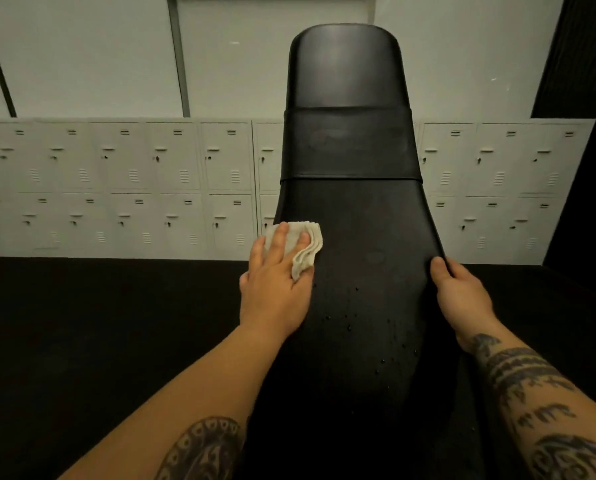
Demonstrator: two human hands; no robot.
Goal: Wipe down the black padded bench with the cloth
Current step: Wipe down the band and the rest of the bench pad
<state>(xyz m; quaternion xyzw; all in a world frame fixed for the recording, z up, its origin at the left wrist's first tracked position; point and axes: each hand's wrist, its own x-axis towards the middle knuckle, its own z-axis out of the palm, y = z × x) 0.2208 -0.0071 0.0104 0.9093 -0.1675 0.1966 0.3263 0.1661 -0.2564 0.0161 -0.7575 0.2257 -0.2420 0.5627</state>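
on your far left a bank of pale grey lockers (116, 188) runs in two rows along the foot of a light wall (81, 57), and the dark floor (99, 323) spreads from them toward you. your left forearm, tattooed near the elbow, reaches up from the bottom of the view to your left hand (275, 289), which lies flat with the fingers straight and a little spread. it is pressing down, not gripping. under those fingers is the cloth (307, 258), off-white and folded in loose layers, its bunched edge sticking out past your index finger and thumb. the cloth sits at the left edge of the black padded bench (352, 220), roughly halfway along the pad's visible length. the bench runs straight away from you down the middle of the view, wide near you and narrowing toward a rounded far end that rises against the wall. a wide black band (350, 147) wraps across it beyond the cloth. small droplets (352, 320) dot the pad between your two hands and nearer to you. your right hand (459, 289) grips the bench's right edge — thumb on top of the pad, fingers curled over the side. the right forearm behind it is heavily tattooed. past it more lockers stand, and a black panel (580, 64) closes off the far right.
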